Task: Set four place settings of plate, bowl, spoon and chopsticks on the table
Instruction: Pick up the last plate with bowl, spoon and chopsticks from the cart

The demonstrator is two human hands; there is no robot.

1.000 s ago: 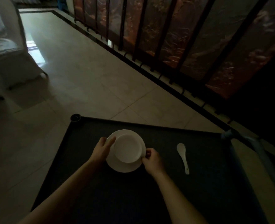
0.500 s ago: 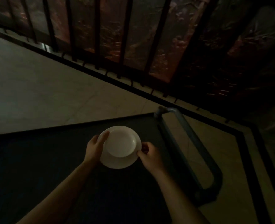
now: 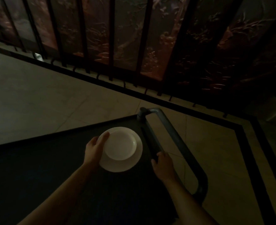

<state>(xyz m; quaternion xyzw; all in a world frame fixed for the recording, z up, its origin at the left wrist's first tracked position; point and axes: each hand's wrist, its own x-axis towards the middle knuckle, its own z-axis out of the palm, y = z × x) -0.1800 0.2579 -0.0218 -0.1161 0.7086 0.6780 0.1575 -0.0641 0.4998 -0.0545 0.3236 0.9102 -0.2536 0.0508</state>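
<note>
A white bowl sits in a white plate above the dark top of a cart, near its right edge. My left hand grips the left rim of plate and bowl, thumb over the bowl's edge. My right hand is off the dishes, to their right, with its fingers curled at the cart's right edge. The room is dim. No spoon or chopsticks are in view.
The cart's grey tubular handle loops along its right side. Beyond lies a pale tiled floor with a dark border strip. A folding screen with dark bars stands along the far side.
My right hand let go of the plate and moved right to the cart's edge. The view swung right; the white spoon seen a second ago is out of frame. My left hand keeps the dishes.
</note>
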